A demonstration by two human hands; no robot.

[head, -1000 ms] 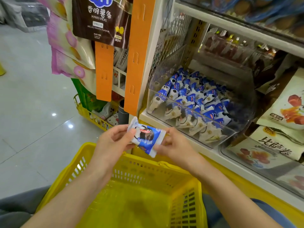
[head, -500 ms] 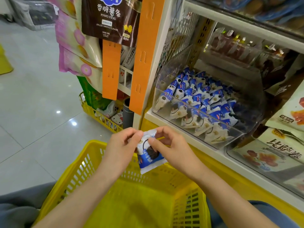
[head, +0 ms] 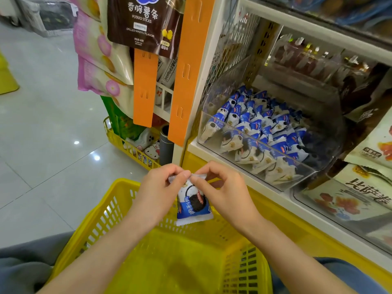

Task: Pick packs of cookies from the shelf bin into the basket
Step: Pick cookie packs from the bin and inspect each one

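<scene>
A blue and white cookie pack hangs upright above the far rim of the yellow basket. My left hand and my right hand both pinch its top edge between thumb and fingers. The clear shelf bin to the upper right holds several more of the same packs. The basket sits low in front of me and its inside looks bare where it shows.
Orange hanging strips and snack bags hang at the shelf's left end. A small yellow floor basket with goods stands below them. Other snack packs fill bins at the right. Tiled floor lies to the left.
The pack has turned from lying sideways between my hands to hanging upright, and both hands have come together at its top edge and dropped lower over the basket rim.
</scene>
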